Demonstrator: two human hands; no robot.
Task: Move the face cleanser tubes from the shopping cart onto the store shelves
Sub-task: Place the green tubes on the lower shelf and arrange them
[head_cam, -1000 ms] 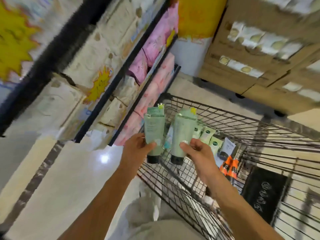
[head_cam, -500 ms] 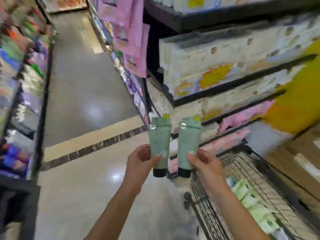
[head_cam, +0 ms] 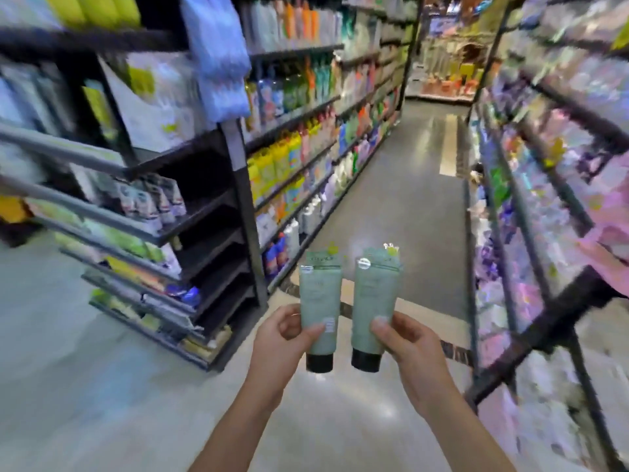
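Observation:
Two pale green face cleanser tubes with black caps stand cap-down in front of me. My left hand [head_cam: 279, 338] grips the left tube [head_cam: 320, 294] near its lower end. My right hand [head_cam: 412, 345] grips the right tube [head_cam: 374, 294] the same way. Both tubes are upright and side by side with a small gap between them. To the left stands a black shelf unit [head_cam: 211, 233] with tiers holding several tubes and small packs; some tiers on its right side look bare. The shopping cart is out of view.
A long aisle floor [head_cam: 401, 206] runs ahead between two shelf rows. The left row [head_cam: 306, 137] holds coloured bottles. The right row [head_cam: 544, 206] holds purple and pink packs and stands close to my right arm. Grey floor [head_cam: 68, 386] lies at the lower left.
The view has swung left, away from the cart and the tissue shelves, onto the aisle and the black shelf unit. Both hands still hold their tubes upright in the same grip.

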